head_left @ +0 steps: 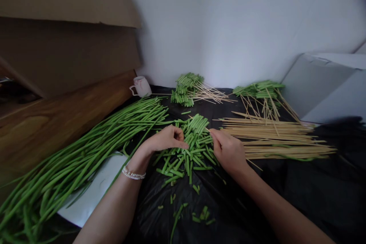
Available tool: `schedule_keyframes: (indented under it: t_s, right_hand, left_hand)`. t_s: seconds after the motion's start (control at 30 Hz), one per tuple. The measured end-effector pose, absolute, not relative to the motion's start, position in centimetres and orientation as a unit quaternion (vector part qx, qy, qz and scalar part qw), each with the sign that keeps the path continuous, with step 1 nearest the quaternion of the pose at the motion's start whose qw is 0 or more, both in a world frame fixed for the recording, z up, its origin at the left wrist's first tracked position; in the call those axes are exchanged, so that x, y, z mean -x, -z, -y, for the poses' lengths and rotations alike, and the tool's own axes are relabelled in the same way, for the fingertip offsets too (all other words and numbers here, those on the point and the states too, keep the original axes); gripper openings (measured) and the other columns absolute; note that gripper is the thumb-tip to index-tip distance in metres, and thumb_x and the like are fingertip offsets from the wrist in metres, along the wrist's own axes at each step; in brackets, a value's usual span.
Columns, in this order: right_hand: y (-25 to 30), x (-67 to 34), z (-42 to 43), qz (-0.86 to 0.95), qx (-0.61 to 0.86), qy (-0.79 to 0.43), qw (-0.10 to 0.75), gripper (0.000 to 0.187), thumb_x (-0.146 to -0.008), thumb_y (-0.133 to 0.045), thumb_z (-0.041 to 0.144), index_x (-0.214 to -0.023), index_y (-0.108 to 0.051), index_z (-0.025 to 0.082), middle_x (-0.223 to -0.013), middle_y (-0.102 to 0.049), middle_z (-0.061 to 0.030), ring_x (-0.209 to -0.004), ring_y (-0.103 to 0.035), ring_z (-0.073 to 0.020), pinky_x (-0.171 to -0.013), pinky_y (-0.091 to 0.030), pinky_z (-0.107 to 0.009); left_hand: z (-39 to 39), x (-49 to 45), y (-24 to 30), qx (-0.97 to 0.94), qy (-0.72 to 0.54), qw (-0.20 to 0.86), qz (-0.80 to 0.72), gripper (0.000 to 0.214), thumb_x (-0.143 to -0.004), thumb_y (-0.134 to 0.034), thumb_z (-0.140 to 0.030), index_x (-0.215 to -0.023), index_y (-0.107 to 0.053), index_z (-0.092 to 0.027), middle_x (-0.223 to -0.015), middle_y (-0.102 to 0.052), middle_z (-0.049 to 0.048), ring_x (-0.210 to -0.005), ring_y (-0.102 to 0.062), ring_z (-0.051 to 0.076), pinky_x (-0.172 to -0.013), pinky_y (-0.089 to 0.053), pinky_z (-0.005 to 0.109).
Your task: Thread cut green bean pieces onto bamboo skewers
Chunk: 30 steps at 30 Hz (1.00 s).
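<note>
My right hand (pixel 230 150) is closed around the near end of a thin wooden skewer (pixel 207 129). A row of short green stem pieces (pixel 198 123) is threaded side by side along that skewer. My left hand (pixel 169 139), with a beaded bracelet (pixel 133 174) at the wrist, hovers low over the left side of a loose pile of cut green stem pieces (pixel 188 158). Its fingers are curled and thumb and fingertips come together at the pile; whatever lies between them is too small to make out. The threaded skewer hangs just above the pile.
Long uncut green stems (pixel 94 152) lie at left, partly over a white sheet (pixel 97 188). Bare skewers (pixel 274 137) are stacked at right. Filled skewers (pixel 185 87) lie behind, with another bunch (pixel 260 89) at right. A mug (pixel 141 86), cardboard box (pixel 68 45) and pale box (pixel 328 87) flank them.
</note>
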State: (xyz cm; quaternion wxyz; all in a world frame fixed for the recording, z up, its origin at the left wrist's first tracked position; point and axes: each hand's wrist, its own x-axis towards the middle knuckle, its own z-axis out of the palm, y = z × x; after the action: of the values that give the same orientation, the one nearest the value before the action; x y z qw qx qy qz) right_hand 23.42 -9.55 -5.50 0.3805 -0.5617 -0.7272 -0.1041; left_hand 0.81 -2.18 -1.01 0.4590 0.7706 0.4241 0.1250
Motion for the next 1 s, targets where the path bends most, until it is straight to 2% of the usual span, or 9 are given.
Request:
schedule_keyframes:
  t_s: [0.1,0.23,0.4,0.57,0.77,0.9,1.0]
  right_hand:
    - [5.6,-23.4,9.5,0.729,0.562,0.096,0.379,0.026,-0.093,-0.042,0.020,-0.102,-0.067,0.019,-0.089,-0.071,-0.0047,-0.082,-0.066,-0.0146,-0.074,-0.045,-0.023]
    - [5.5,-23.4,9.5,0.730,0.564,0.092,0.375,0.026,-0.092,-0.042,0.018,-0.102,-0.066,0.019,-0.089,-0.071,-0.0048,-0.082,-0.066,-0.0147,-0.073,-0.045,-0.023]
    - [5.4,-23.4,9.6,0.731,0.564,0.092,0.374,0.026,-0.092,-0.043,0.018,-0.101,-0.067,0.018,-0.088,-0.070,-0.0045,-0.081,-0.065,-0.0149,-0.072,-0.045,-0.024]
    - [5.4,-23.4,9.7,0.731,0.566,0.086,0.373,0.027,-0.092,-0.042,0.019,-0.102,-0.067,0.019,-0.089,-0.070,-0.0056,-0.083,-0.065,-0.0150,-0.074,-0.045,-0.024]
    - [5.3,-23.6,9.5,0.723,0.571,0.081,0.379,0.028,-0.094,-0.041,0.022,-0.104,-0.067,0.019,-0.086,-0.071,-0.0051,-0.080,-0.065,-0.0146,-0.073,-0.045,-0.023]
    - [5.3,-23.8,9.3,0.722,0.568,0.075,0.387,0.027,-0.094,-0.041,0.022,-0.104,-0.066,0.018,-0.089,-0.071,-0.0050,-0.082,-0.065,-0.0152,-0.076,-0.045,-0.024]
    - [5.4,-23.8,9.3,0.722,0.567,0.077,0.391,0.027,-0.094,-0.041,0.022,-0.104,-0.066,0.018,-0.091,-0.071,-0.0048,-0.083,-0.066,-0.0152,-0.075,-0.045,-0.024]
  left_hand:
    - [2.4,-0.7,0.8,-0.825,-0.067,0.450,-0.335,0.031,-0.063,-0.078,-0.043,-0.068,-0.068,-0.014,-0.063,-0.053,-0.0024,-0.062,-0.046,0.011,-0.058,-0.034,0.022]
    - [2.7,-0.8,0.4,-0.882,-0.018,0.377,-0.283,0.022,-0.068,-0.077,-0.034,-0.087,-0.076,-0.023,-0.080,-0.054,-0.0004,-0.076,-0.050,0.014,-0.071,-0.038,0.024]
    - [2.6,-0.8,1.1,-0.900,-0.042,0.297,-0.317,0.019,-0.064,-0.080,-0.031,-0.082,-0.077,-0.026,-0.084,-0.056,0.0014,-0.087,-0.051,0.019,-0.082,-0.037,0.027]
    - [2.3,-0.6,1.5,-0.894,-0.077,0.289,-0.333,0.008,-0.066,-0.078,-0.029,-0.071,-0.075,-0.023,-0.082,-0.061,0.0028,-0.087,-0.053,0.020,-0.082,-0.036,0.028]
    - [1.8,0.0,0.7,-0.865,-0.151,0.314,-0.362,0.009,-0.073,-0.070,-0.027,-0.072,-0.070,-0.018,-0.078,-0.064,0.0029,-0.077,-0.055,0.017,-0.073,-0.039,0.026]
    - [1.3,0.0,1.1,-0.802,-0.250,0.337,-0.424,0.016,-0.077,-0.064,-0.027,-0.087,-0.069,-0.016,-0.074,-0.063,0.0010,-0.068,-0.054,0.014,-0.064,-0.039,0.024]
    - [1.2,-0.6,1.5,-0.716,-0.336,0.413,-0.452,0.029,-0.077,-0.065,-0.028,-0.102,-0.069,-0.014,-0.075,-0.064,0.0008,-0.065,-0.051,0.012,-0.062,-0.038,0.023]
